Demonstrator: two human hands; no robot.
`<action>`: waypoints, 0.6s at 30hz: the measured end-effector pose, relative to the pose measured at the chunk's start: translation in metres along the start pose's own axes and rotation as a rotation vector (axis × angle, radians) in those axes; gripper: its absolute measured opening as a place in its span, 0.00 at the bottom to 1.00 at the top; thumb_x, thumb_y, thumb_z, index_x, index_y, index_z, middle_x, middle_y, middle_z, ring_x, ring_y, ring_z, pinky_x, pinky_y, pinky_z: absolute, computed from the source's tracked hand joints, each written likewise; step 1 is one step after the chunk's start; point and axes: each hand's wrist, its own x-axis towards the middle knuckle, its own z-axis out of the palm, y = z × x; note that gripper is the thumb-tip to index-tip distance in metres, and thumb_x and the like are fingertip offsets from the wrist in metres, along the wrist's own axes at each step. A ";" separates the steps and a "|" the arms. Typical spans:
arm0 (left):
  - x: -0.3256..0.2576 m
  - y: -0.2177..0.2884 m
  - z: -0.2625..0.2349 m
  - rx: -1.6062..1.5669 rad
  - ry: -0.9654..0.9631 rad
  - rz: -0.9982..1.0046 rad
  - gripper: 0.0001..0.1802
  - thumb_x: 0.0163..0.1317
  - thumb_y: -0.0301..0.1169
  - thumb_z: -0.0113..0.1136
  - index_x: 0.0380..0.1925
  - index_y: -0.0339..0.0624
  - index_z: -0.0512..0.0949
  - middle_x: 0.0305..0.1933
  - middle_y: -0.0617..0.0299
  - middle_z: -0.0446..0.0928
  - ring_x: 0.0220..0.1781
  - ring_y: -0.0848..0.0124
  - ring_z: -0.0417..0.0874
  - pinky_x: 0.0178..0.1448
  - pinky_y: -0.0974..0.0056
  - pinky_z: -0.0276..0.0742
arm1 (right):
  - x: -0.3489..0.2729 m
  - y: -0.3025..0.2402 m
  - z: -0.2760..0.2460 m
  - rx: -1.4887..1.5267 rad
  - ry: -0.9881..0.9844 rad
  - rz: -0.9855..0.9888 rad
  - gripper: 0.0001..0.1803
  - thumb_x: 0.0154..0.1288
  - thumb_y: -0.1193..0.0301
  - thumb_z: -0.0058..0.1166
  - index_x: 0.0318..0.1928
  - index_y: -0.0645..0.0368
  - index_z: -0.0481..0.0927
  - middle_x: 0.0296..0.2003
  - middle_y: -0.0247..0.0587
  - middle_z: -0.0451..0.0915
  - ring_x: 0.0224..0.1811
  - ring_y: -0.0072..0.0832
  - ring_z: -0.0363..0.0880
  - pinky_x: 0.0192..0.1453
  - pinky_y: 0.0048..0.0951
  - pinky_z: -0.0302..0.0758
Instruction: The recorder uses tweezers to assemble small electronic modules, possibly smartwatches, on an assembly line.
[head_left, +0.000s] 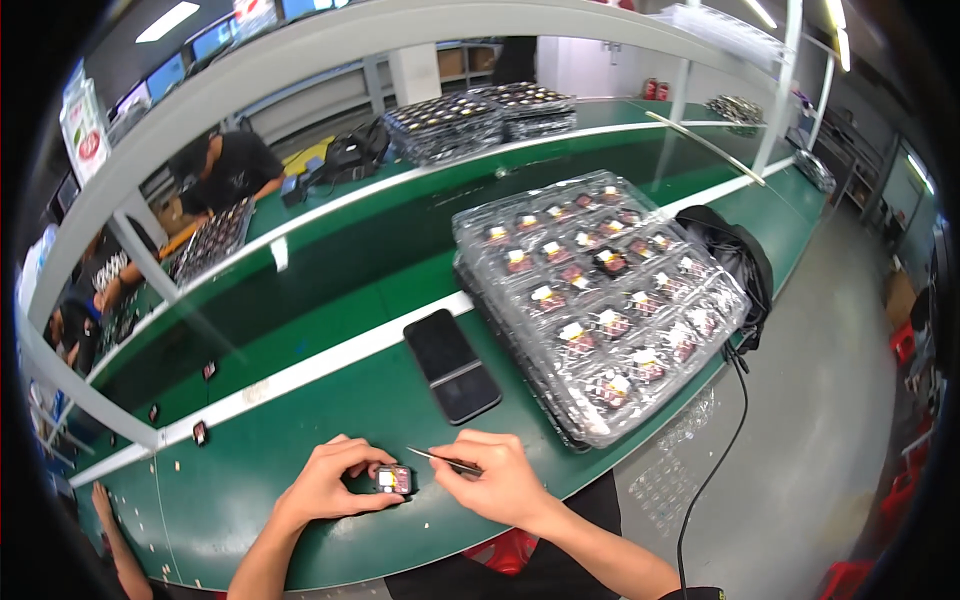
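Note:
Between the thumb and fingers of my left hand point(338, 482) is a small square electronic module point(394, 480), dark-framed, with a white patch and reddish parts on its upper face. It rests at the green tabletop. My right hand point(492, 478) pinches a pair of thin metal tweezers point(440, 459), whose tips point left, just above and to the right of the module without touching it. Beyond both hands lies a dark folding phone point(452, 367). To its right, a stack of clear plastic trays point(600, 300) holds several similar small modules in separate pockets.
A black bag point(728, 262) with a hanging cable point(735, 420) sits against the trays' right side. A white rail point(300, 362) divides the green bench point(240, 520). Small parts lie at left, near another person's arm point(122, 545). More tray stacks point(445, 125) and co-workers stand across the line.

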 end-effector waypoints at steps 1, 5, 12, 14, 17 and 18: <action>0.004 0.000 -0.001 -0.104 0.048 -0.055 0.23 0.48 0.34 0.90 0.45 0.43 0.92 0.31 0.68 0.82 0.30 0.76 0.76 0.42 0.68 0.72 | 0.000 0.004 -0.001 0.002 0.010 -0.006 0.09 0.67 0.77 0.72 0.47 0.67 0.93 0.29 0.42 0.86 0.23 0.25 0.82 0.28 0.28 0.74; 0.022 -0.003 -0.013 -0.474 0.267 -0.099 0.26 0.44 0.26 0.90 0.45 0.37 0.89 0.37 0.67 0.85 0.34 0.81 0.76 0.38 0.72 0.70 | 0.003 0.002 0.002 0.071 0.034 -0.024 0.09 0.68 0.77 0.70 0.47 0.68 0.93 0.30 0.45 0.87 0.27 0.32 0.87 0.31 0.32 0.78; 0.181 0.083 -0.015 -0.374 0.127 0.201 0.26 0.51 0.33 0.89 0.48 0.35 0.89 0.39 0.65 0.84 0.33 0.80 0.73 0.38 0.69 0.70 | 0.003 0.017 -0.001 0.042 0.026 -0.027 0.10 0.68 0.75 0.69 0.46 0.68 0.93 0.31 0.48 0.88 0.29 0.36 0.88 0.35 0.35 0.81; 0.232 0.098 -0.010 -0.196 0.059 0.301 0.26 0.52 0.38 0.89 0.47 0.35 0.89 0.31 0.68 0.79 0.32 0.79 0.73 0.37 0.67 0.71 | 0.001 0.008 -0.007 0.031 0.015 -0.004 0.10 0.68 0.74 0.69 0.46 0.68 0.93 0.31 0.48 0.88 0.29 0.36 0.88 0.36 0.34 0.81; 0.285 0.099 -0.004 -0.036 -0.072 0.308 0.27 0.57 0.42 0.87 0.51 0.39 0.90 0.37 0.65 0.81 0.39 0.73 0.78 0.45 0.63 0.75 | 0.001 0.004 -0.004 0.039 -0.005 0.008 0.11 0.68 0.73 0.69 0.46 0.68 0.93 0.31 0.48 0.88 0.29 0.36 0.89 0.35 0.34 0.81; 0.296 0.095 -0.002 0.028 -0.096 0.366 0.27 0.59 0.42 0.86 0.54 0.40 0.90 0.43 0.62 0.86 0.44 0.70 0.82 0.50 0.61 0.79 | 0.000 0.004 -0.002 0.045 0.001 0.005 0.11 0.68 0.73 0.70 0.46 0.68 0.93 0.31 0.48 0.88 0.29 0.36 0.88 0.35 0.34 0.80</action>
